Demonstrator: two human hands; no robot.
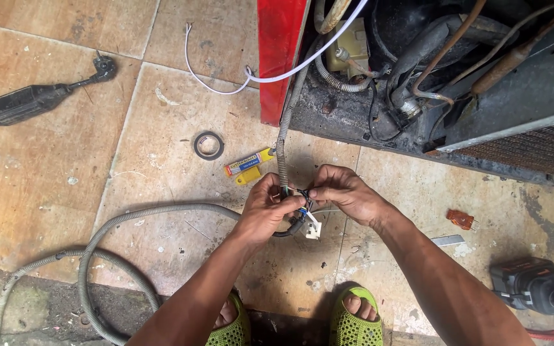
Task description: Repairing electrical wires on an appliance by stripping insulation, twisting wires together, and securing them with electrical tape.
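arms: bare, no sleeves | feet: green mesh slip-on shoes (352, 323), open toes

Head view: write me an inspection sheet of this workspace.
Surface: worn, stained tan floor tiles.
Job's things: bundle of thin wires with a white connector, held between both hands.
Clutter: black tape roll, yellow utility knife, small orange plug, dark power tool.
Grippers: left hand and right hand pinch the wires.
Cables: grey corrugated conduit, white wire.
Surroundings: red-panelled appliance with its grimy compartment exposed; green sandals.
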